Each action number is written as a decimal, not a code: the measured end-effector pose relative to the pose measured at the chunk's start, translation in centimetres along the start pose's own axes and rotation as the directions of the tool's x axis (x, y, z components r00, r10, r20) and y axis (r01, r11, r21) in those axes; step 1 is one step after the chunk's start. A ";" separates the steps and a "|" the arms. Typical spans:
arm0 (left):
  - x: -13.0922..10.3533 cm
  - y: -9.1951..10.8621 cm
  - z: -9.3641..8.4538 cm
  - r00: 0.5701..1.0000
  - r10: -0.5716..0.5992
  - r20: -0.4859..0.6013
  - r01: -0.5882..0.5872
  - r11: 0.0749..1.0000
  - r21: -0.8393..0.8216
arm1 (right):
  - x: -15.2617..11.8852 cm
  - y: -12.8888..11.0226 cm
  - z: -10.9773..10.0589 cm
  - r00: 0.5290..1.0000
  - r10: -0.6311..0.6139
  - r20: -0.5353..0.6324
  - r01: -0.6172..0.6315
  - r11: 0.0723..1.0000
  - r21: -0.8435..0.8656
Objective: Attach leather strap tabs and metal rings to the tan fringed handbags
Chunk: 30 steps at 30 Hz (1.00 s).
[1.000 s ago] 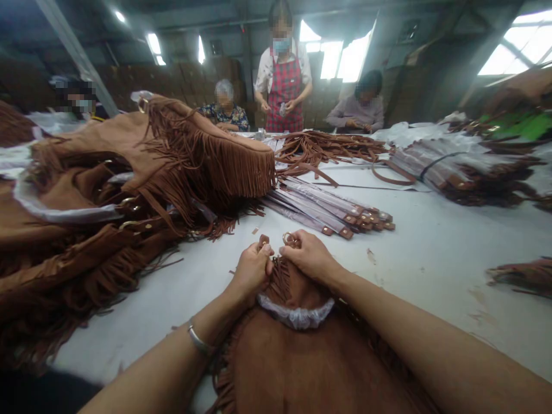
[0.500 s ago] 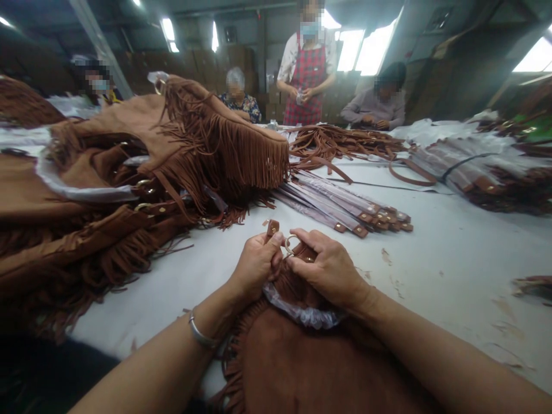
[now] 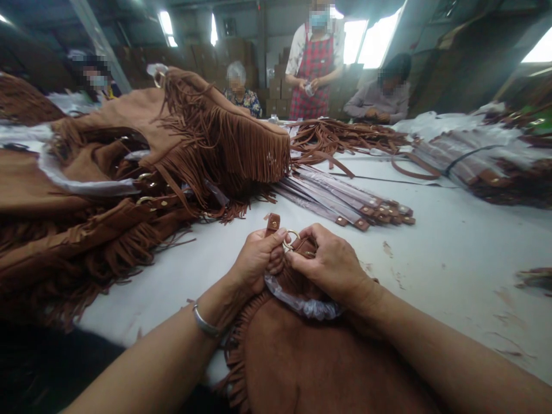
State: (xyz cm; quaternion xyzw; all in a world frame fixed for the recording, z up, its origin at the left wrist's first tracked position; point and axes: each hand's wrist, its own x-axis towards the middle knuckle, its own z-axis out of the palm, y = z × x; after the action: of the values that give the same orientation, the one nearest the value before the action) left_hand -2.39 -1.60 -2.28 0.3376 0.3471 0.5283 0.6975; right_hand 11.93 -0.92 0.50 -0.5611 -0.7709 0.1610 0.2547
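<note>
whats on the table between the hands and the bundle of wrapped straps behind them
Nothing: in the head view the stretch of white table between the hands' metal ring and the wrapped straps is bare.

Bare table [image 3: 452,253] rightward; fringed bag pile [image 3: 129,172] blocks left, straps [image 3: 345,201] ahead

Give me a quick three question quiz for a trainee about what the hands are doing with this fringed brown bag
1. True or false: both hands grip the brown tab end of the fringed bag.
2. Which hand wears the silver bracelet?
3. What lies beyond the hands on the white table? A. scissors B. a row of wrapped straps C. a sewing machine

Key
1. True: the left hand pinches the strap tab, the right hand is at the metal ring.
2. The left.
3. B
</note>
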 end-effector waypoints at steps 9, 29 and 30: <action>0.0 -0.1 0.1 1.000 -0.005 0.028 0.004 1.000 0.026 | 0.1 0.6 0.1 0.999 -0.051 0.005 0.051 0.997 0.054; 0.0 1.1 -0.7 0.987 -0.138 0.078 0.115 0.961 0.250 | 0.3 1.4 -1.0 0.924 -0.362 0.121 0.365 0.931 -0.004; -0.1 1.0 -0.5 0.994 -0.095 0.061 0.075 0.960 0.268 | 0.3 1.4 -1.0 0.932 -0.346 0.110 0.346 0.938 0.015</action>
State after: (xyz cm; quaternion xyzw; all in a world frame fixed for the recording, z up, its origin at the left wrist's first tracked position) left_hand -3.30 -1.45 -1.70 0.4318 0.4032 0.4340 0.6802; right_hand 13.56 -0.24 0.64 -0.4074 -0.8709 0.1428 0.2348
